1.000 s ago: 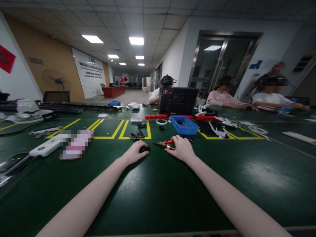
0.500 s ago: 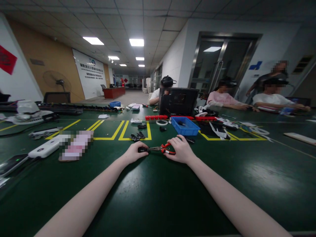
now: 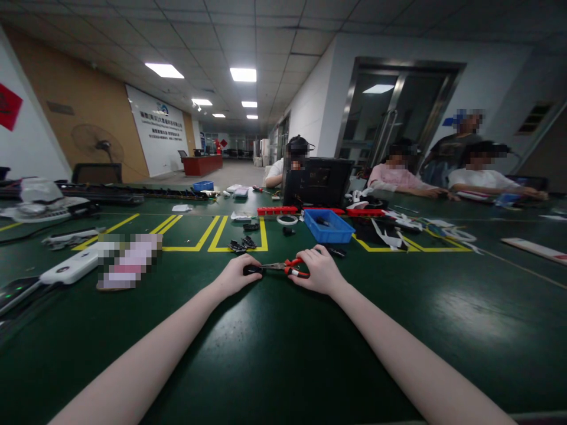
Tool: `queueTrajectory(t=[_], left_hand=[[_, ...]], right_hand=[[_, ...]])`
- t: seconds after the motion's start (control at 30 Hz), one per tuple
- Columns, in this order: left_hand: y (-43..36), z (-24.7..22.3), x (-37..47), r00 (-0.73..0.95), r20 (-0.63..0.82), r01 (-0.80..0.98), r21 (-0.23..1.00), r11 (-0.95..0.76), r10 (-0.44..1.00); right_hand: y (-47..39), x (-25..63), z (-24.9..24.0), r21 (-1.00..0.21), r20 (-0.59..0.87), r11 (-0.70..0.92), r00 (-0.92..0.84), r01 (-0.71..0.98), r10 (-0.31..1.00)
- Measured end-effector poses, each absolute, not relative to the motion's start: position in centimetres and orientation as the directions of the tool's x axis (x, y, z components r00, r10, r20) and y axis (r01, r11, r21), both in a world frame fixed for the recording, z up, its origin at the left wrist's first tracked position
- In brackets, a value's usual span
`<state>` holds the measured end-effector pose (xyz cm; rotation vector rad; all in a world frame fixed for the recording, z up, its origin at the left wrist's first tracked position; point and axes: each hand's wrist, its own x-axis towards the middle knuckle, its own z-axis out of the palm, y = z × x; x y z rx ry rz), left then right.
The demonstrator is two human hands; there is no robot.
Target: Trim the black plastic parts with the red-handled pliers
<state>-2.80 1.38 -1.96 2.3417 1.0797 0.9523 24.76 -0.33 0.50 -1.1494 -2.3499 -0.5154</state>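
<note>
My left hand (image 3: 237, 274) is closed on a small black part (image 3: 253, 270) low over the green table (image 3: 274, 354); its exact kind is too small to tell. My right hand (image 3: 322, 270) grips the red and black handles of a pair of needle-nose pliers (image 3: 290, 267). The pliers point left, and their jaw tips meet the right side of the black part. Just beyond my left hand lie several black pieces (image 3: 243, 244). Past my right hand stands a blue plastic bin (image 3: 328, 226) with dark items inside.
Left of my hands lie a blurred pink flat object (image 3: 130, 262) and a white power strip (image 3: 75, 265). Yellow tape (image 3: 237, 249) marks the table. A black monitor-like case (image 3: 316, 183) stands behind the bin. Co-workers sit along the far side, and another person (image 3: 452, 150) stands behind them.
The whole view has shifted slightly, with things a little further left. Both hands keep their hold on the black part and the pliers. The standing person at the right has moved left.
</note>
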Motion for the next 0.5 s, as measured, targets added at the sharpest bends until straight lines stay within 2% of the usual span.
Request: queueTrajectory(t=[0.23, 0.5], left_hand=[[1.03, -1.83, -2.67, 0.489, 0.421, 0.52, 0.562, -0.643, 0.764], [1.46, -2.12, -2.86, 0.497, 0.418, 0.521, 0.557, -0.647, 0.76]], right_hand=[[-0.29, 24.85, 0.42, 0.109, 0.488, 0.567, -0.541, 0.817, 0.685], [-0.35, 24.91, 0.4, 0.13, 0.525, 0.587, -0.558, 0.799, 0.643]])
